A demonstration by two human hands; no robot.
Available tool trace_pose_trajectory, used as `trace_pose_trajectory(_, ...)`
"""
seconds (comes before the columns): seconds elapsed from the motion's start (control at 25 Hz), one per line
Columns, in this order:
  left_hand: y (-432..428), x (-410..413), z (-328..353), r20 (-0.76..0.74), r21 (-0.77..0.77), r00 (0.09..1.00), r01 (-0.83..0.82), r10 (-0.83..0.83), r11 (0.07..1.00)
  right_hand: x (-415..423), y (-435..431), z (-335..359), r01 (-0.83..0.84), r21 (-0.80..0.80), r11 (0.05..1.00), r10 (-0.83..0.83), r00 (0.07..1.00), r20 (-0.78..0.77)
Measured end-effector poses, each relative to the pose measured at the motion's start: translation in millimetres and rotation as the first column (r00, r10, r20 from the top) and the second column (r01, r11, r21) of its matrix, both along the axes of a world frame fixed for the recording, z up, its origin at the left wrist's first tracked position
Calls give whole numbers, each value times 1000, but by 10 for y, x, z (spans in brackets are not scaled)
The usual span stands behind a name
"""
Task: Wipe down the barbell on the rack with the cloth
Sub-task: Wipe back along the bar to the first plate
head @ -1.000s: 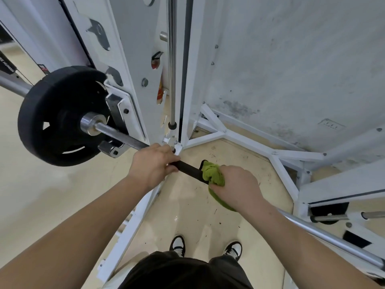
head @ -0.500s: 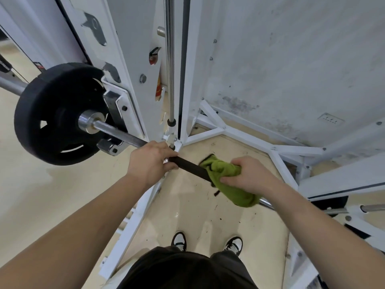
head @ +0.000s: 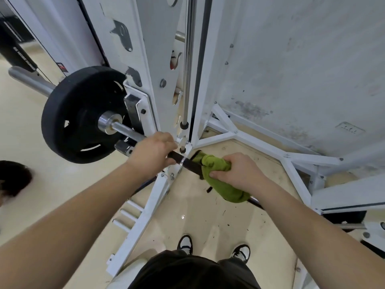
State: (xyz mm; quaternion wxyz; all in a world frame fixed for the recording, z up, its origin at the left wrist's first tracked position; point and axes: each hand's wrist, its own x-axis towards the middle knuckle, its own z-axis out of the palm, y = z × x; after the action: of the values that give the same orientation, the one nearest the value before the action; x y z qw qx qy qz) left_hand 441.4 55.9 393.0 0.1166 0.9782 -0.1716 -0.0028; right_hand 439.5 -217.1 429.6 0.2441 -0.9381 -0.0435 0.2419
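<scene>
Barbell (head: pixel 129 131) is sitting on the rack (head: pixel 145 59), its long axis running from the weight plate (head: pixel 77 113) at upper left toward lower right. The left hand (head: pixel 153 152) is gripping the shaft beside the upright. The right hand (head: pixel 239 170), near it, is squeezing the cloth (head: pixel 216 163) around the bar, with more shaft extending rightward.

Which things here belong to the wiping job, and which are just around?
Job: barbell, green cloth gripped by the right hand, left hand holding the barbell, white rack.
Bystanders: black weight plate, wall socket, chrome guide rod.
</scene>
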Motion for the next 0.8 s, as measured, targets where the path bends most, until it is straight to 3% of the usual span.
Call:
trace_pose_trajectory(0.12, 118, 95, 27, -48, 59, 999, -20, 23, 998, 0, -170, -14, 31, -30, 999, -33, 998, -56)
trace_pose_trajectory(0.28, 158, 100, -18, -23, -18, 999, -37, 36, 999, 86, 330, -69, 16, -93, 996, -7, 996, 94)
trace_pose_trajectory(0.4, 162, 86, -30, -5, -70, 997, -75, 75, 995, 174, 834, -140, -31, -37, 999, 37, 983, 177)
trace_pose_trajectory(0.56, 159, 63, -58, -12, -98, 994, -110, 110, 989, 254, 552, -109, -17, 136, 991, 17, 1000, 1)
trace_pose_trajectory(0.72, 158, 82, -18, -51, -110, 993, -114, 109, 987, 205, -258, 14, -1, -15, 1000, -3, 973, -231)
trace_pose_trajectory(0.8, 156, 85, -19, -48, -113, 992, -123, 119, 986, 175, -378, 36, 43, -34, 998, -51, 966, -253)
